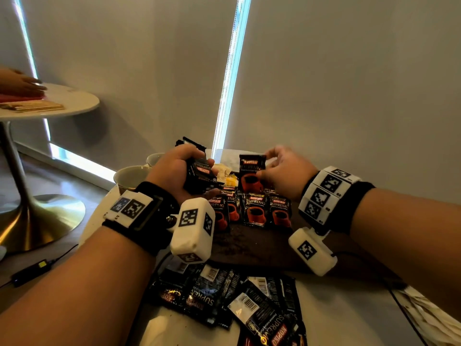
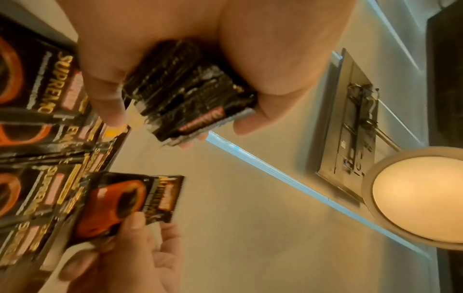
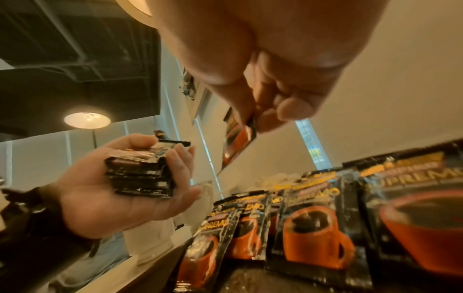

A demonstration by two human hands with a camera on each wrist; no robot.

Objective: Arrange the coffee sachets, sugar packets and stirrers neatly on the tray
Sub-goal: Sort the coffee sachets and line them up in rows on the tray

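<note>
The left hand [image 1: 174, 171] curls round a stack of sachets [image 1: 199, 171]; the right hand [image 1: 287, 171] pinches one sachet [image 1: 250, 176] at centre frame, above the row of sachets [image 1: 254, 213] on the dark tray [image 1: 249, 245]. Loose sachets [image 1: 224, 300] lie lower centre on the counter [image 1: 349, 315]. Risk — setting it down could knock the row crooked, or the stack could slip.

The left hand [image 1: 174, 171] covers most of its stack of sachets [image 1: 199, 171]; their count is unclear. At the bottom edge of the head view, loose sachets [image 1: 249, 305] are cut off. Small pale packets [image 1: 224, 172] behind the sachet rows are too hidden to identify.
</note>
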